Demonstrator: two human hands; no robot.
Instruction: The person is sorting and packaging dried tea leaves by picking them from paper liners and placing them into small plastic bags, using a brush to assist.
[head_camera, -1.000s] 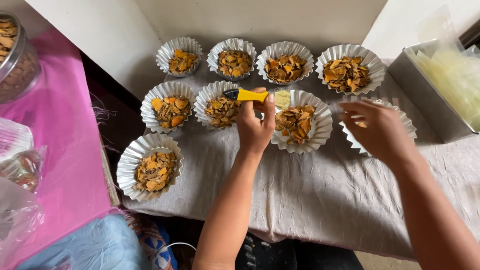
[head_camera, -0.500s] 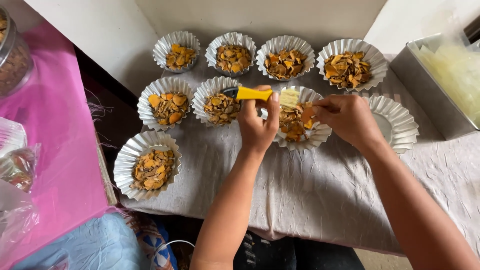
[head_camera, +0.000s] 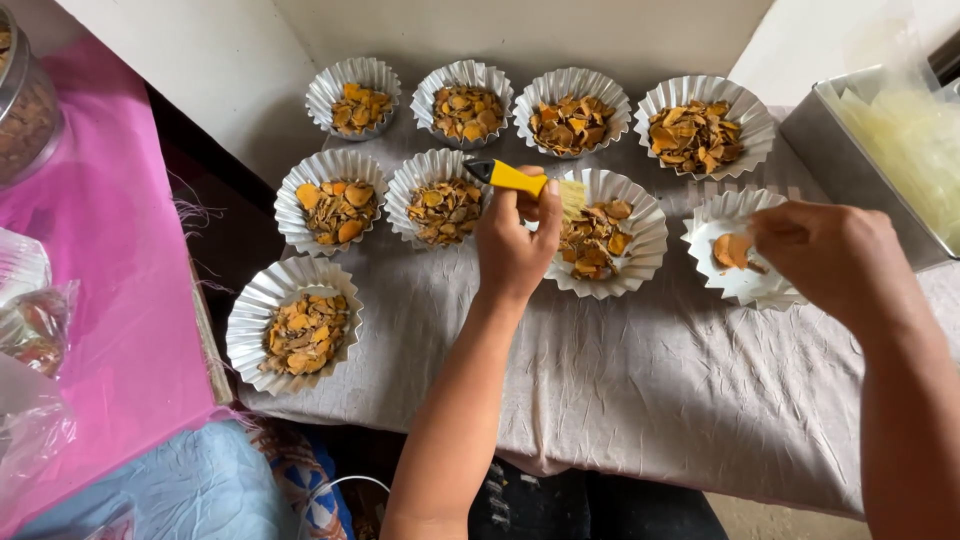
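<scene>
My left hand (head_camera: 515, 245) grips a yellow-handled brush (head_camera: 522, 182) with pale bristles, held over a white fluted paper cup of orange dried slices (head_camera: 603, 240). My right hand (head_camera: 835, 255) reaches into a nearly bare paper cup (head_camera: 735, 250) at the right, fingers pinched beside a few orange slices lying in it. Several more filled paper cups stand in rows on the wrinkled grey cloth (head_camera: 620, 390).
A metal tray (head_camera: 860, 170) with pale strips under clear plastic sits at the far right. At the left lies a pink sheet (head_camera: 110, 270) with a jar (head_camera: 25, 110) and plastic bags. A white wall runs behind the cups.
My right hand went left to the cup under the brush, then came back right and now places orange slices in the nearly bare cup. The left hand stays put.
</scene>
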